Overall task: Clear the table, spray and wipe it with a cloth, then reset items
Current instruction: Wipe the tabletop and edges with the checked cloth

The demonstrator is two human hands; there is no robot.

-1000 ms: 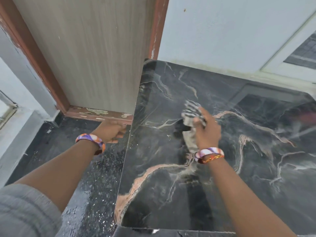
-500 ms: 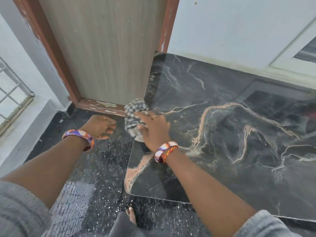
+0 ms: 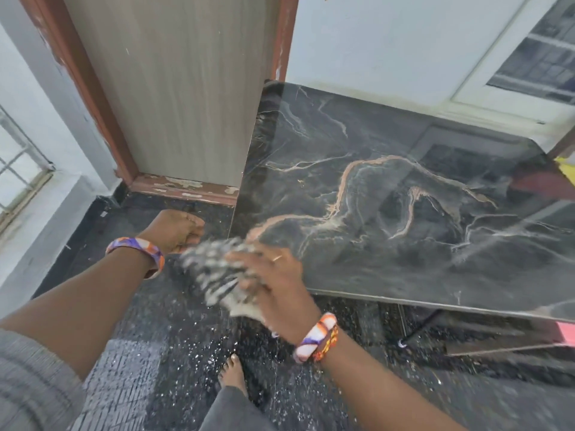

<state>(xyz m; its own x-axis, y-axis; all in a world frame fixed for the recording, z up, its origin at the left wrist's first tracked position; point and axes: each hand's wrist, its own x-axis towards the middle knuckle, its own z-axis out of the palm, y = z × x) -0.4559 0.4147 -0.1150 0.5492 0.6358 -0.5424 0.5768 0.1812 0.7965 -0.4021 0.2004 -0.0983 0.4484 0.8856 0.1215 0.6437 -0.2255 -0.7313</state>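
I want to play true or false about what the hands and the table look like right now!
1. The right hand holds the cloth. True.
2. The left hand holds a spray bottle. False: it is a bare fist.
3. The table top is dark with pale veins. True.
4. Plates stand on the table. False: no plates show on it.
5. A bare foot shows on the floor. True.

The table point(image 3: 404, 194) is black marble with tan and white veins. The cloth point(image 3: 217, 275) is black-and-white checked. The floor point(image 3: 174, 353) is black with white specks, the door point(image 3: 186, 88) pale woodgrain framed in reddish brown.
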